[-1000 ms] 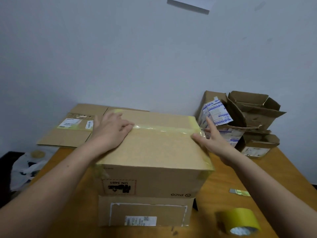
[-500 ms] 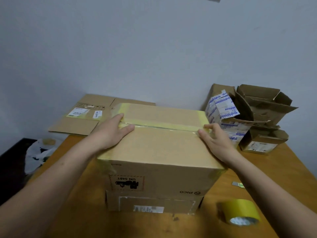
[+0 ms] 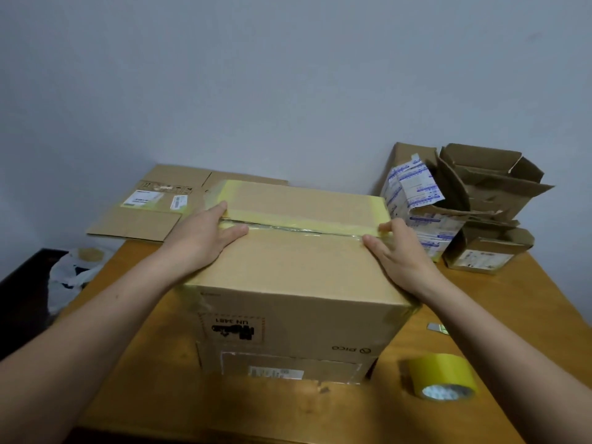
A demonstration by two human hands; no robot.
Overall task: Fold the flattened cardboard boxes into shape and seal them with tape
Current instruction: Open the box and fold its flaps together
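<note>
A large brown cardboard box [image 3: 298, 270] stands on the wooden table [image 3: 499, 312], its top flaps closed. A strip of yellowish tape [image 3: 304, 224] runs along the top seam. My left hand [image 3: 205, 235] lies flat on the left end of the seam, fingers straight. My right hand [image 3: 397, 251] presses flat on the right end of the tape at the box edge. A roll of yellow tape [image 3: 443, 376] lies on the table to the front right, apart from both hands.
Flattened cardboard [image 3: 150, 206] lies at the back left against the wall. Several opened, torn boxes [image 3: 480, 200] are piled at the back right. A small metal blade [image 3: 437, 328] lies right of the box. A white plastic bag [image 3: 73, 270] sits off the table's left edge.
The view has shifted slightly. My right hand has gone from fingers spread at the box's right edge to lying flat on the tape end. My left hand stays on the seam's left end.
</note>
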